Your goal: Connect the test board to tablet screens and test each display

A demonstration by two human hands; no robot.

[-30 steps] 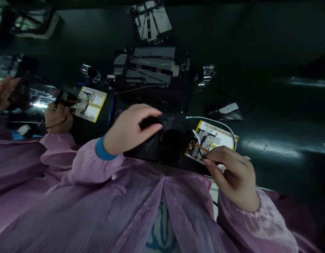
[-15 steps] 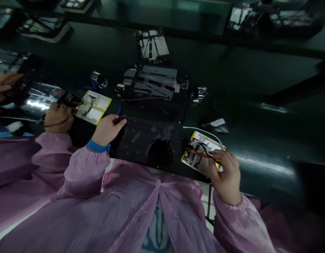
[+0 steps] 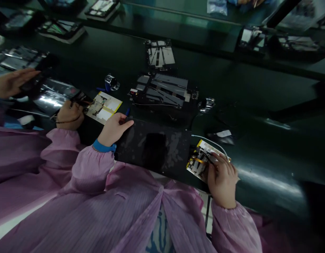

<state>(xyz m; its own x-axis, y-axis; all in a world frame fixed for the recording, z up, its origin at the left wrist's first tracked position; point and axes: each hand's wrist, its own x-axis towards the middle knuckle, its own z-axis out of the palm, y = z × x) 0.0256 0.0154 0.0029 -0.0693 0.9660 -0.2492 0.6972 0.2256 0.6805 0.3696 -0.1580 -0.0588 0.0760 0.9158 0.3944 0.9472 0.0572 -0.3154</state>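
Left hand [image 3: 111, 130] at black panel [image 3: 137, 146], right hand [image 3: 223, 181] over yellow-edged board [image 3: 198, 163].

Pinkish-mauve smock [image 3: 112, 218], fine stripes, parts below and between hands over pale shirt [image 3: 159, 230], blue markings. Puffy sleeves [image 3: 237, 230], gathered cuffs [image 3: 228, 208] behind left hand [image 3: 112, 130] and right hand [image 3: 222, 181]. Blue wristband [image 3: 103, 147], left hand only.

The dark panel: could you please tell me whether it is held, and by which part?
The left hand is at the far left corner of the dark panel, thumb over the top; the other fingertips are hidden, so whether it grips cannot be told.
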